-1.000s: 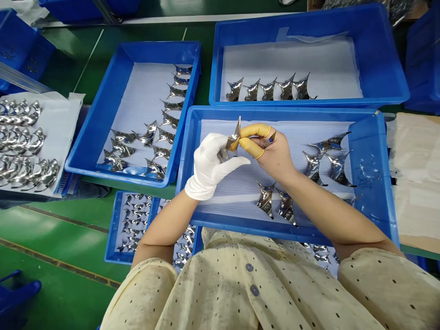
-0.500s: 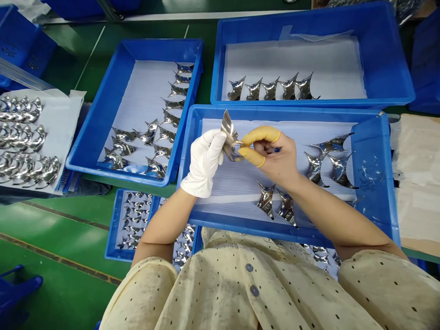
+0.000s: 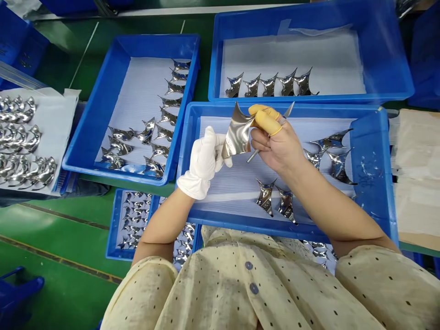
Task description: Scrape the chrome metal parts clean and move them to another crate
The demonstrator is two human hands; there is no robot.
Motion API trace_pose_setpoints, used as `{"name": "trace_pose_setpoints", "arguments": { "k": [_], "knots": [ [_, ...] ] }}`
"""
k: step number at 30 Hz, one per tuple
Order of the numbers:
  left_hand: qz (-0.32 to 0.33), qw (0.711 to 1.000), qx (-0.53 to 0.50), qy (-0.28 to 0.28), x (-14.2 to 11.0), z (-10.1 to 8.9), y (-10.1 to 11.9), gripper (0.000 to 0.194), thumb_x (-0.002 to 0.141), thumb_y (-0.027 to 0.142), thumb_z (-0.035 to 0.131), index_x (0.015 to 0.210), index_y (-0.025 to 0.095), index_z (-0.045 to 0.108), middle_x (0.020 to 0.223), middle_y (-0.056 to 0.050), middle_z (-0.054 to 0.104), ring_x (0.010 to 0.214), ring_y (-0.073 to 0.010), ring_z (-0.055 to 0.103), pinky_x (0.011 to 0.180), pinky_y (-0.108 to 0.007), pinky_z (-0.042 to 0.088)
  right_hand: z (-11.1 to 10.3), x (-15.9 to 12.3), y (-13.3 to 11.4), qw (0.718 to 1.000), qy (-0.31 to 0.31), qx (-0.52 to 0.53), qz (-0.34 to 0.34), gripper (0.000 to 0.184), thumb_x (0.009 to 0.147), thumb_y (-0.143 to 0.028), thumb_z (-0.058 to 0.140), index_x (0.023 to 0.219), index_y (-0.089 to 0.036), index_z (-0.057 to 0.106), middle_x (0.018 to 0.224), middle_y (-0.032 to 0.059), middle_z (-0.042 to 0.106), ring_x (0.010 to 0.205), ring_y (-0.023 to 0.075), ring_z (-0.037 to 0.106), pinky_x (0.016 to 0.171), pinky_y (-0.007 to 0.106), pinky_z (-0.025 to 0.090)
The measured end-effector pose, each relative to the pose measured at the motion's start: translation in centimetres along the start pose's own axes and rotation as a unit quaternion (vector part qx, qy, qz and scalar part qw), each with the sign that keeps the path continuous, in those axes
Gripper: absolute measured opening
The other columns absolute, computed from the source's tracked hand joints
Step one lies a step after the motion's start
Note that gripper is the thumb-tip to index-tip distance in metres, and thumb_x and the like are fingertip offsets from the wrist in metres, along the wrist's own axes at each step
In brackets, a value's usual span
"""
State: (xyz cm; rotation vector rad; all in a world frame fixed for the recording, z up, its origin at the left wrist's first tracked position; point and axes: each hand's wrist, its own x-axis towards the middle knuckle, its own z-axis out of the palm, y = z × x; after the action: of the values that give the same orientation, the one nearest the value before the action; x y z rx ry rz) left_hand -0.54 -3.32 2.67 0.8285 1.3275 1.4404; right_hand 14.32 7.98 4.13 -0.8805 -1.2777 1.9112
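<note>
My left hand [image 3: 203, 160], in a white glove, grips the lower edge of a shiny curved metal piece [image 3: 238, 132] with pointed corners. My right hand [image 3: 277, 144] wears yellow finger cots on thumb and forefinger and pinches the piece's upper right corner. A thin pointed metal tool [image 3: 271, 134] also lies across my right palm, held by the other fingers. Both hands hover over the nearest blue tray [image 3: 367, 137], lined with white sheet.
Several more shiny pieces lie in that tray [image 3: 275, 201]. A row of them stands in the far blue tray [image 3: 271, 85]. The left blue tray [image 3: 103, 114] holds several more, and others rest on white paper [image 3: 24, 137] at far left and in a lower tray [image 3: 134, 220].
The metal piece was turned so its broad shiny face shows, and lifted slightly. My right hand rose and rotated, bringing the thin tool into view.
</note>
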Motion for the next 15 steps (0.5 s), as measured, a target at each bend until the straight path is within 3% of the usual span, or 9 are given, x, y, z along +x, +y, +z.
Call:
{"name": "trace_pose_setpoints", "arguments": {
  "k": [3,6,10,15],
  "knots": [
    [-0.004,1.0,-0.007,0.005,0.1,0.0,-0.1,0.073,0.098,0.082,0.046,0.061,0.02,0.059,0.049,-0.002,0.053,0.037,-0.0085,0.037,0.039,-0.027,0.026,0.2,0.0,0.0,1.0,0.007,-0.005,0.013,0.039,0.082,-0.058,0.084,0.1,-0.026,0.068,0.077,-0.004,0.06,0.049,0.0053,0.03,0.043,0.025,0.021],
    [-0.014,1.0,-0.018,-0.016,0.5,0.3,-0.3,0.067,0.095,0.078,0.058,0.064,0.019,0.061,0.052,-0.002,0.056,0.04,-0.0079,0.04,0.04,-0.025,0.028,1.1,-0.3,-0.3,0.997,0.032,-0.049,-0.059,0.037,0.081,-0.056,0.086,0.091,-0.026,0.067,0.087,0.0003,0.066,0.06,0.0086,0.049,0.046,0.026,0.033],
    [-0.03,0.999,-0.021,-0.014,0.8,0.7,-0.4,0.066,0.094,0.08,0.058,0.074,0.018,0.066,0.055,0.0,0.057,0.041,-0.0072,0.043,0.039,-0.023,0.032,2.2,-0.5,-0.7,0.982,0.033,-0.118,-0.142,0.031,0.081,-0.051,0.089,0.088,-0.028,0.07,0.1,0.0041,0.07,0.089,0.0175,0.066,0.06,0.029,0.052],
    [-0.05,0.999,-0.011,0.013,0.8,1.0,-0.3,0.065,0.096,0.079,0.056,0.073,0.018,0.063,0.053,0.002,0.054,0.041,-0.0076,0.046,0.039,-0.021,0.033,2.1,-0.3,-0.6,0.969,0.044,-0.175,-0.166,0.028,0.081,-0.05,0.089,0.089,-0.029,0.073,0.097,0.004,0.071,0.091,0.0195,0.067,0.067,0.034,0.06]
  ]
}}
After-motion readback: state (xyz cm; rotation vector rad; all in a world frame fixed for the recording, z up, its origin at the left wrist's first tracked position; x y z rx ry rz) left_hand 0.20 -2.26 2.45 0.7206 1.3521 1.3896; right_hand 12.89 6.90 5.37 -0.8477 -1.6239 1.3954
